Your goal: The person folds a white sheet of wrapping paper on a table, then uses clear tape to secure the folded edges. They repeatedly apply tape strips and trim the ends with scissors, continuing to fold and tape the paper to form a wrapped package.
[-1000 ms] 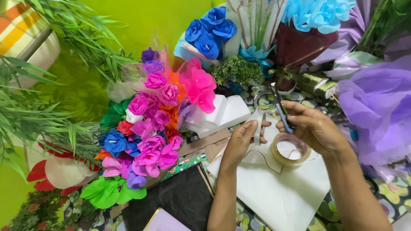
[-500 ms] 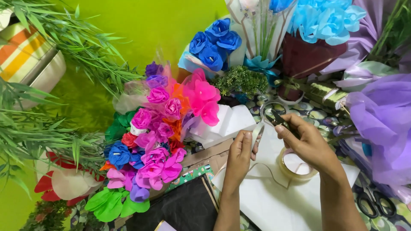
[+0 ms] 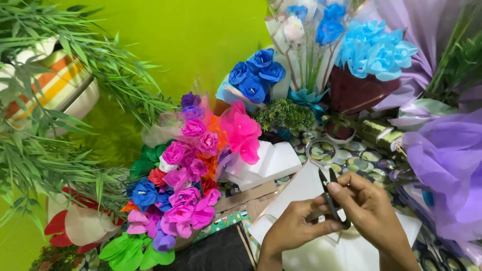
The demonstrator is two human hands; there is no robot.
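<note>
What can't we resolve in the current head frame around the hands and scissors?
- Scissors: handles hidden inside the right hand; blade tips covered by the left hand.
- What the blades are cutting: hidden between both hands, head view.
- White sheet: lower part cut off by the bottom edge and covered by the hands.
- Second pair of scissors: cropped by the bottom-right corner.

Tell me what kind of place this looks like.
Probably a home craft table for making paper flowers: a bunch of pink paper flowers, blue paper roses, purple wrapping paper, and small scissors in the right hand.
</note>
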